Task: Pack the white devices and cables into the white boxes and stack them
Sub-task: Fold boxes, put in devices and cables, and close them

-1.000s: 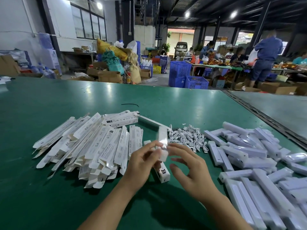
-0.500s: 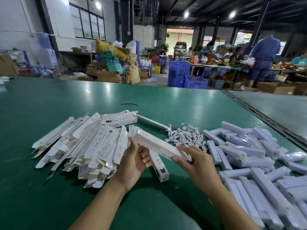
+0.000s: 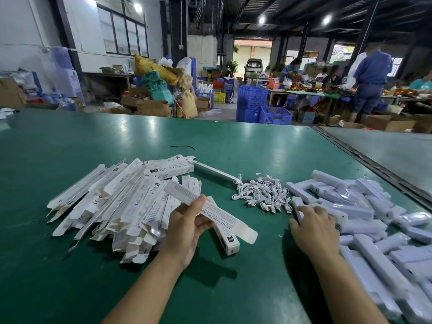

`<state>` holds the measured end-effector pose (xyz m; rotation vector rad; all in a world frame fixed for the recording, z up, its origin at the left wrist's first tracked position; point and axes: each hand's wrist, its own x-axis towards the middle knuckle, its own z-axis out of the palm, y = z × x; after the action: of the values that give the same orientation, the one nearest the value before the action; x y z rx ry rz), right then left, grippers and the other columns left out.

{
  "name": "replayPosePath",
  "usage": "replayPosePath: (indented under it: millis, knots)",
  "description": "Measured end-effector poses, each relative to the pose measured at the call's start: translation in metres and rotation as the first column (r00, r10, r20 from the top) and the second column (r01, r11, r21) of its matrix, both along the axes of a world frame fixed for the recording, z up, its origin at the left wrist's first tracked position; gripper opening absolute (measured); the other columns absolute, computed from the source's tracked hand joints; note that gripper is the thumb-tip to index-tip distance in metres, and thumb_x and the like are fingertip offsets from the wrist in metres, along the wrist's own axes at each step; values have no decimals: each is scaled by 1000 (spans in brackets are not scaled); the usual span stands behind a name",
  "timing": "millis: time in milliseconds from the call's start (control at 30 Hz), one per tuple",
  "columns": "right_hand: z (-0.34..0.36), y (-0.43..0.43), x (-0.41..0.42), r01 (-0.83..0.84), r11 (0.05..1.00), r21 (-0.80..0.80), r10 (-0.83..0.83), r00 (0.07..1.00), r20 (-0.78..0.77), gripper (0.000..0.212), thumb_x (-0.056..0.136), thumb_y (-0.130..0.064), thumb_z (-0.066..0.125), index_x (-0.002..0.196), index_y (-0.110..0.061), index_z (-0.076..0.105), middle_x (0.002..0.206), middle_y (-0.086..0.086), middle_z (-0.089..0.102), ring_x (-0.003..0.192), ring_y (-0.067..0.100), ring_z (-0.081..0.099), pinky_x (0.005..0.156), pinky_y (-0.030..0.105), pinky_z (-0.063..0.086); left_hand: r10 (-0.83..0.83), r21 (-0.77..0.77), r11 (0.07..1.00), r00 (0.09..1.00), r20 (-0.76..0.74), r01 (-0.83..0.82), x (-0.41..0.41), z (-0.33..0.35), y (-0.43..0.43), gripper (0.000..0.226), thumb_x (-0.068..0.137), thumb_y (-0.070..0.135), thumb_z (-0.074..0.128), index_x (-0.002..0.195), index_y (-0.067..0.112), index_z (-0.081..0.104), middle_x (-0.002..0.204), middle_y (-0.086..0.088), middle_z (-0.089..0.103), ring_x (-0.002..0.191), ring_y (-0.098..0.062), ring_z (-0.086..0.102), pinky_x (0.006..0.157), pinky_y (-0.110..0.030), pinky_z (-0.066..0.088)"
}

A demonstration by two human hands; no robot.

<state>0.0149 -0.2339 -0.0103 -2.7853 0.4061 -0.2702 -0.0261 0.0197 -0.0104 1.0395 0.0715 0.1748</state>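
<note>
Gripping slim cardboard box (image 3: 231, 223) (open-ended).

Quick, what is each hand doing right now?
Left hand: holds a white box whose end flap is open.
Right hand: open, fingers resting on the white devices.

Curled left hand (image 3: 187, 224), splayed right hand (image 3: 314, 228)
</note>
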Motion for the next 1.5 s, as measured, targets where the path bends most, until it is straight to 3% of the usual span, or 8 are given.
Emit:
replayPosePath:
  millis: [300, 667, 767, 1000, 1100, 1233, 1367, 1500]
  knots:
    - [-2, -5, 6, 75, 997, -21, -74, 997, 26, 27, 88, -19, 58, 106, 0, 63, 121, 21, 52, 117, 38, 45, 92, 41, 41, 93, -71, 993, 996, -6, -93, 1, -1, 2, 32, 72, 36, 71, 91, 11, 67, 82, -10, 75, 72, -18, 72, 57, -27, 58]
    - [-2, 10, 4, 138, 971, -196, -128, 990, 61, 22, 87, -34, 60, 109, -30, 65, 120, -2, 61, 120, 25, 47, 94, 41, 35, 289, 12, 957, 957, -15, -289, 5, -4, 1, 7, 89, 22, 70, 91, 14, 70, 81, -7, 76, 67, -13, 71, 55, -22, 57]
    - [-1, 13, 5, 156, 979, -130, -143, 984, 104, 30, 84, -20, 57, 111, -30, 65, 113, -1, 66, 117, 25, 48, 91, 41, 30, 319, 2, 948, 947, -23, -319, 7, -4, 2, 7, 88, 20, 71, 86, 14, 70, 76, -5, 74, 63, -13, 68, 54, -22, 56]
    - [-6, 12, 4, 142, 961, -235, -141, 990, 21, 27, 88, -38, 54, 107, -21, 64, 121, 4, 57, 119, 26, 44, 94, 42, 34, 331, -10, 944, 944, -22, -331, 8, -3, 3, 6, 89, 19, 71, 85, 15, 69, 73, -4, 73, 62, -14, 67, 54, -22, 56]
    - [-5, 11, 4, 147, 972, -182, -138, 989, 61, 16, 89, -33, 57, 100, -25, 64, 113, 3, 65, 117, 26, 46, 92, 42, 32, 332, -24, 943, 943, -10, -332, 7, -3, 2, 5, 89, 18, 71, 90, 14, 69, 75, -4, 74, 63, -13, 67, 55, -22, 56]
    - [1, 4, 5, 203, 979, -11, -195, 949, 249, 26, 88, -25, 58, 111, -25, 70, 112, 10, 68, 110, 31, 54, 90, 41, 34, 348, -48, 936, 937, 6, -348, 7, -3, 3, 8, 88, 16, 71, 96, 13, 69, 76, -1, 74, 65, -15, 67, 57, -22, 57]
    - [10, 11, -6, -145, 957, 250, 8, 878, 479, 25, 84, -14, 71, 108, -10, 75, 94, 11, 71, 85, 28, 64, 74, 25, 38, 369, -74, 927, 929, 8, -367, 9, -2, 2, 13, 89, 14, 71, 101, 12, 69, 85, -1, 75, 71, -16, 69, 60, -22, 57]
    - [11, 43, -28, -528, 731, 432, 242, 793, 558, 22, 79, -3, 75, 96, -17, 78, 83, -12, 68, 66, 0, 62, 62, 2, 40, 399, -114, 910, 917, -22, -398, 12, -2, 4, 8, 90, 16, 70, 99, 16, 69, 85, 0, 75, 68, -14, 69, 59, -22, 57]
